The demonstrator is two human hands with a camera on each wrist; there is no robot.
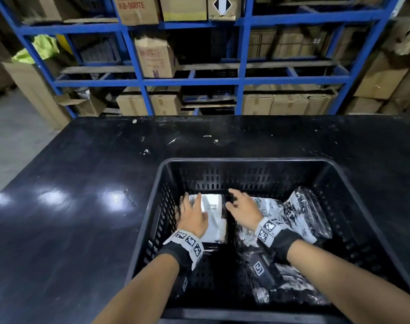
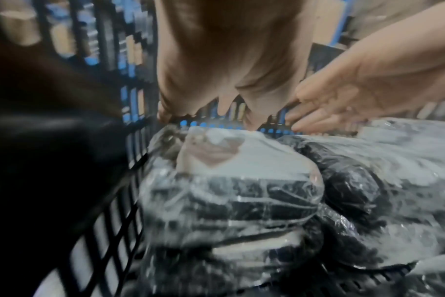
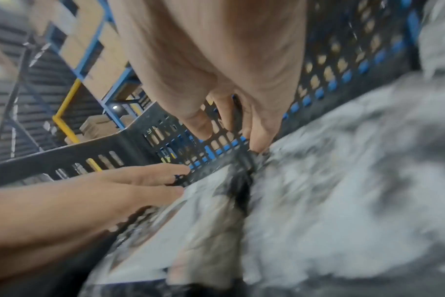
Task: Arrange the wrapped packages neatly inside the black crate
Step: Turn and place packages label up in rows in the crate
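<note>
1. The crate [image 1: 163, 181] is black plastic with slotted, perforated walls, and it sits on a glossy black table [image 1: 70, 183] at the near right.
2. Inside it lie several packages, dark goods in crinkled clear film that catches the light.
3. The left package [image 1: 214, 215] lies flat in the crate's far-left corner, rectangular, its top a pale sheet with a small barcode label.
4. My left hand [image 1: 193, 217] rests flat on that package, fingers spread wide and straight, tips reaching its far edge near the crate wall. It grips nothing.
5. My right hand [image 1: 242, 210] is just right of it, fingers loosely spread and slightly bent, tips down at the gap between the left package and the middle package [image 1: 273, 208]. Whether they touch the film I cannot tell; the wrist views are blurred.
6. A right package [image 1: 306, 213] leans tilted against the crate's right side, its film loose and wrinkled.
7. Another near package [image 1: 292, 286] lies at the near right, partly under my right forearm.
8. Both wrists wear black bands with checkered markers.
9. Beyond the table stands blue steel shelving [image 1: 241, 80] holding brown cardboard boxes [image 1: 156, 58].
</note>
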